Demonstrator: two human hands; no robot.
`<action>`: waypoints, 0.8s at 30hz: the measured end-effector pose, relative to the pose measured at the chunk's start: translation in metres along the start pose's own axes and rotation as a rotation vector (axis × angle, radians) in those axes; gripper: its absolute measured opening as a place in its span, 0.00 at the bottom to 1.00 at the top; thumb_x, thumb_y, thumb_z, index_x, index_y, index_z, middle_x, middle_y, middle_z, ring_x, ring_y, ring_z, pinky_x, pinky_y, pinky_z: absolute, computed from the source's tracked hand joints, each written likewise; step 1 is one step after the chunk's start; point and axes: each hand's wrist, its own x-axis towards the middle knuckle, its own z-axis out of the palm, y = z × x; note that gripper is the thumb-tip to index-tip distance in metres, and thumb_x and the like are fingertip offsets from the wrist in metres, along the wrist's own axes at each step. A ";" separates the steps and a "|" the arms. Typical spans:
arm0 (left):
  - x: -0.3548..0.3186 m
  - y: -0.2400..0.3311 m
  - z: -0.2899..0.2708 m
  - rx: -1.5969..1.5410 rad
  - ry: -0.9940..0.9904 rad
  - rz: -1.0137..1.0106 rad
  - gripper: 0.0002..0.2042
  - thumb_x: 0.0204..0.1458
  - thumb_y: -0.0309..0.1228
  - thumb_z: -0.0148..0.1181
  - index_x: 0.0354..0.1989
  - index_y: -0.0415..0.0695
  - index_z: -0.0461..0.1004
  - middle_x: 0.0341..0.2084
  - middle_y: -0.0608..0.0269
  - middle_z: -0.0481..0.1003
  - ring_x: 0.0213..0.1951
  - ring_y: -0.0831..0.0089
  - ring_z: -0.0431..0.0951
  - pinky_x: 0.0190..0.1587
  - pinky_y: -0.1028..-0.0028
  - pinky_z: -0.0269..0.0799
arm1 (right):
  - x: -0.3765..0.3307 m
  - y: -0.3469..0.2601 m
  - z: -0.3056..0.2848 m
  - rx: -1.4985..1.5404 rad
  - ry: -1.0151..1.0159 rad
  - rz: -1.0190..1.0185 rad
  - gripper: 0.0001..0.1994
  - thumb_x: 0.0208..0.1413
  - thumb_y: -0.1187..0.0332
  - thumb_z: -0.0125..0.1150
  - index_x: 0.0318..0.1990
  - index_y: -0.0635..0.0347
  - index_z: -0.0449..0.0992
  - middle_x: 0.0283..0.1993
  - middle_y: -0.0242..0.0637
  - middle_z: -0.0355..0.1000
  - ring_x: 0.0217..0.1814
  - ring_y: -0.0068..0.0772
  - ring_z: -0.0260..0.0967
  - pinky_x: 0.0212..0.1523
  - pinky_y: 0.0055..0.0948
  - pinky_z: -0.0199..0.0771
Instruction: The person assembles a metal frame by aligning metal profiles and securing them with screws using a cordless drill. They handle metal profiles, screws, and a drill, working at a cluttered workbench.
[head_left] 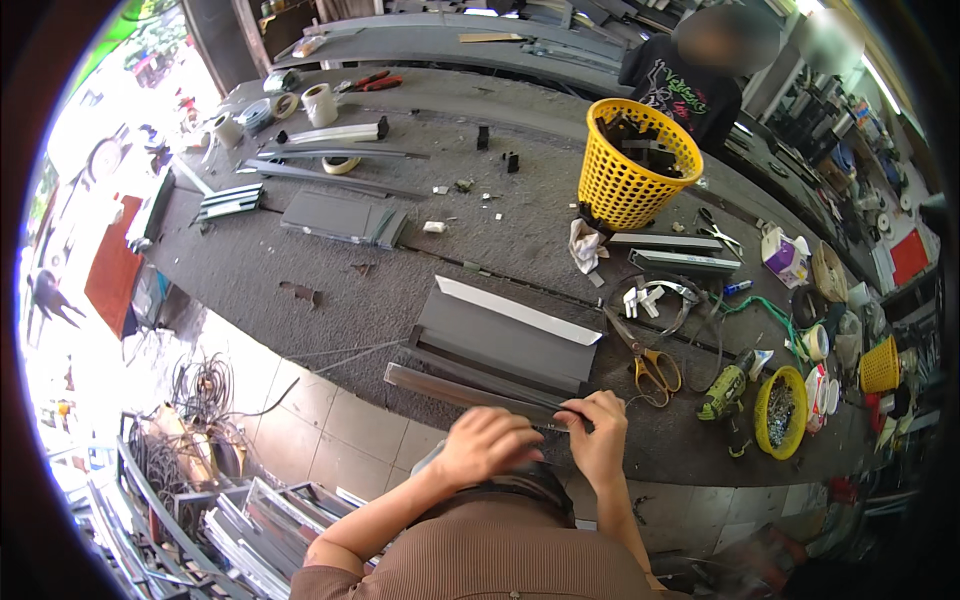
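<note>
At the near edge of the workbench, my right hand (597,438) is closed in a pinch on the right end of a thin dark strip (510,383). My left hand (488,446) hovers beside it, fingers loosely bent and slightly blurred, with nothing visible in them. A long narrow metal profile (450,388) lies along the edge just beyond my hands, its right end partly hidden by them. Behind the strip rests a wide grey panel (500,340) with a white strip (520,311) along its far side. Thin strands (345,354) trail left past the bench edge.
Right of my hands lie orange-handled scissors (655,372), a green power drill (727,388) and a yellow basket of small metal parts (780,412). A tall yellow basket (637,165) holds dark pieces, near a person in black (690,85). Metal profiles (265,510) are stacked at lower left.
</note>
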 end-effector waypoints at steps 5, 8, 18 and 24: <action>-0.017 0.016 0.034 0.231 -0.249 -0.096 0.16 0.53 0.41 0.66 0.47 0.49 0.77 0.46 0.67 0.76 0.53 0.68 0.74 0.58 0.66 0.68 | 0.009 0.001 -0.008 -0.006 0.039 0.014 0.03 0.48 0.74 0.73 0.30 0.57 0.83 0.28 0.32 0.72 0.35 0.38 0.69 0.43 0.38 0.64; -0.014 0.008 0.027 0.185 -0.273 -0.122 0.12 0.53 0.37 0.64 0.44 0.48 0.77 0.45 0.68 0.76 0.53 0.65 0.74 0.60 0.66 0.67 | 0.012 0.004 -0.013 0.011 0.026 0.021 0.06 0.46 0.76 0.74 0.32 0.65 0.82 0.29 0.39 0.73 0.34 0.43 0.70 0.38 0.38 0.67; -0.023 0.011 -0.106 -0.552 0.835 -0.322 0.18 0.72 0.47 0.44 0.32 0.49 0.60 0.28 0.67 0.59 0.35 0.69 0.59 0.48 0.64 0.59 | 0.023 0.012 -0.020 0.229 -0.072 0.211 0.07 0.50 0.75 0.74 0.34 0.67 0.82 0.29 0.36 0.72 0.33 0.33 0.68 0.36 0.32 0.66; -0.053 -0.019 -0.160 -1.192 1.200 -0.228 0.32 0.49 0.66 0.67 0.39 0.50 0.62 0.32 0.69 0.55 0.38 0.71 0.57 0.49 0.68 0.59 | 0.026 0.009 -0.012 0.252 -0.125 0.175 0.09 0.53 0.72 0.73 0.36 0.69 0.81 0.30 0.34 0.72 0.33 0.29 0.68 0.37 0.28 0.66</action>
